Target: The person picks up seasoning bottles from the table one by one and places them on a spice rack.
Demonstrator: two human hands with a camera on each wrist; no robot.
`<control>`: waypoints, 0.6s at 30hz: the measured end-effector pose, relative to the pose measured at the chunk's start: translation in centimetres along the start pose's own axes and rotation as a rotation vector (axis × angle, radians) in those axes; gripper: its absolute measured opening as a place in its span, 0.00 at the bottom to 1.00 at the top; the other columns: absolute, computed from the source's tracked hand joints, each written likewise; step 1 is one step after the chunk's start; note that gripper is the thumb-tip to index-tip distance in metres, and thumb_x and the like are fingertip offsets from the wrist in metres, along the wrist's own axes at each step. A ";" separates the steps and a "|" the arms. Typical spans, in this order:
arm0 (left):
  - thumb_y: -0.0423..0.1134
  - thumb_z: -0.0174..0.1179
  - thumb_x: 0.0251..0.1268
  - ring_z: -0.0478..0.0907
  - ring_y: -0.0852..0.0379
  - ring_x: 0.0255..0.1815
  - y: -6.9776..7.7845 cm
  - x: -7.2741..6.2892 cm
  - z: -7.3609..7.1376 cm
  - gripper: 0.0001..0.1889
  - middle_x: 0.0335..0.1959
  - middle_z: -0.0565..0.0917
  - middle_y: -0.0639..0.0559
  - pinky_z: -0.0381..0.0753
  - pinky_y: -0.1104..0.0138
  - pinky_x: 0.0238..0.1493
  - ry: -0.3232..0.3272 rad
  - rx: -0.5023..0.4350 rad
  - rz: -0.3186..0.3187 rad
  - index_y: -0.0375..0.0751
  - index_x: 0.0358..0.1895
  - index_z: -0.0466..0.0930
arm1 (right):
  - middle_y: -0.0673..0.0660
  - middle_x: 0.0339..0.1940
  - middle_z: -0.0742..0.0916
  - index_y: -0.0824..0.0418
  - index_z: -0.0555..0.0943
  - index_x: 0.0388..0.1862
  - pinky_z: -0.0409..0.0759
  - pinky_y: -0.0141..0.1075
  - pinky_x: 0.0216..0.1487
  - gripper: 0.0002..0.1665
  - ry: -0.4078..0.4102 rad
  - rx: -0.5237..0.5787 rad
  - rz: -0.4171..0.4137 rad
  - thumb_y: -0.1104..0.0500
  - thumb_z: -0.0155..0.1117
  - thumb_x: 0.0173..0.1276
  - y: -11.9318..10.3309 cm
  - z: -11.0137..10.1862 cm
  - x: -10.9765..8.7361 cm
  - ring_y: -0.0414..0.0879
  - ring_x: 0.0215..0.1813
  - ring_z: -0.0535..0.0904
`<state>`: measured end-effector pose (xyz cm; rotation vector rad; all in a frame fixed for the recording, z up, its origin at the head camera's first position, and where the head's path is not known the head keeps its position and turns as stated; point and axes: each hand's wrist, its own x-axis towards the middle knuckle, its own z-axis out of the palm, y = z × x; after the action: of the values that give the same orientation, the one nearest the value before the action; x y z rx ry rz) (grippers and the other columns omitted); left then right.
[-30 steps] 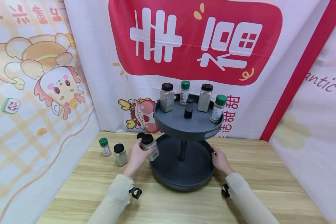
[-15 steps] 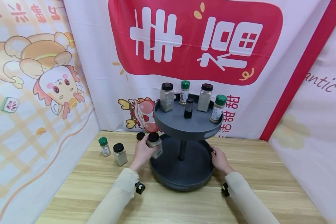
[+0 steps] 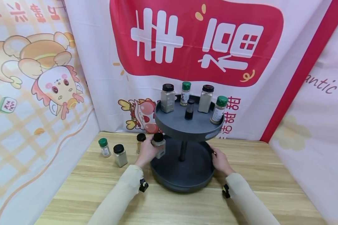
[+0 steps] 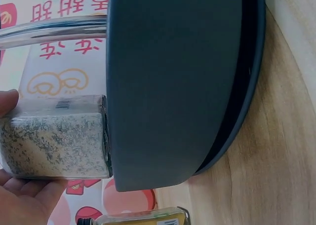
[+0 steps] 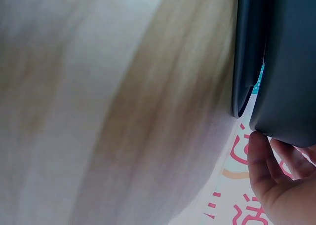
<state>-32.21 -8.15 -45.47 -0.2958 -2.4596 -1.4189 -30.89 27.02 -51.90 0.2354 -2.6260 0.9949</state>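
My left hand (image 3: 146, 152) holds a clear spice jar (image 3: 159, 151) with a black lid, at the left side of the lower tier of a dark grey two-tier turntable (image 3: 183, 188). In the left wrist view, thumb and fingers grip this jar (image 4: 57, 143) of pale, dark-flecked seasoning, and its base is right at the tier's wall (image 4: 173, 87). The right hand (image 3: 221, 161) grips the lower tier's rim on the right. Its thumb and fingers (image 5: 260, 158) are at the edge of the wall in the right wrist view.
On the upper tier stand two black-lidded jars (image 3: 167, 99), two green-capped ones (image 3: 218, 113) and a small dark bottle (image 3: 189, 113). Left on the wooden table are a green-capped jar (image 3: 104, 150), a black-lidded jar (image 3: 120, 157) and another black-lidded jar (image 3: 140, 139) partly behind the left hand.
My left hand has carried the jar rightward, closer to the lower tier, uncovering more of the black-lidded jar behind it. The right hand has stayed at the rim.
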 end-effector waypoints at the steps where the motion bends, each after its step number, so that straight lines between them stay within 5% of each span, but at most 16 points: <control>1: 0.42 0.74 0.46 0.79 0.48 0.47 0.0 0.1 0.1 0.24 0.44 0.84 0.46 0.75 0.54 0.50 -0.004 -0.001 0.001 0.42 0.49 0.80 | 0.73 0.59 0.76 0.74 0.70 0.63 0.67 0.55 0.60 0.24 -0.004 -0.001 0.002 0.73 0.49 0.68 0.0 0.0 0.0 0.66 0.60 0.70; 18: 0.42 0.74 0.45 0.79 0.48 0.46 -0.9 0.7 0.6 0.24 0.43 0.84 0.45 0.75 0.55 0.50 -0.032 0.059 -0.031 0.40 0.48 0.79 | 0.73 0.57 0.76 0.73 0.70 0.63 0.68 0.55 0.59 0.24 0.005 -0.022 -0.010 0.73 0.49 0.68 0.2 0.1 -0.1 0.66 0.59 0.72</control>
<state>-33.24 -8.07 -46.19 -0.2702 -2.5367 -1.3617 -30.89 27.10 -52.10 0.2408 -2.6276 0.9612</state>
